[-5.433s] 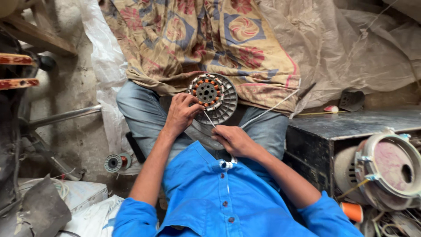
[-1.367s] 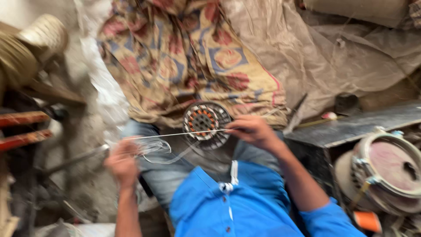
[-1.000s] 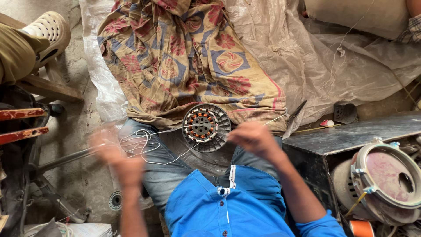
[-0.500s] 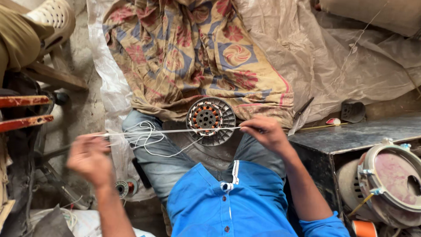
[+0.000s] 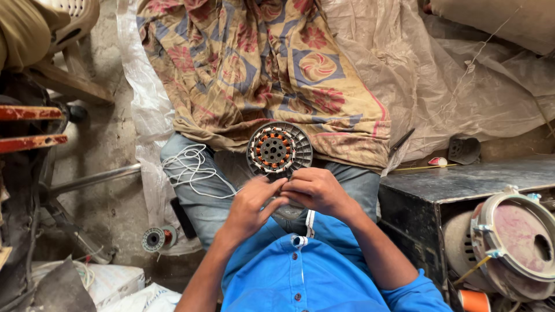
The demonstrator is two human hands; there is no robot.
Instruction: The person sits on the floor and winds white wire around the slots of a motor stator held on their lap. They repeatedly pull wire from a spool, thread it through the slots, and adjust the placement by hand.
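Hands [image 5: 289, 193] at ribbed round stator [image 5: 280, 149]

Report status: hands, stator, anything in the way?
Left hand and right hand together at the lower rim of the fan stator on the lap. Loose white cord on left thigh, clear of the stator.

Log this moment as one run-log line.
left hand: at stator rim | right hand: pinching at rim | white thread: loose on left thigh
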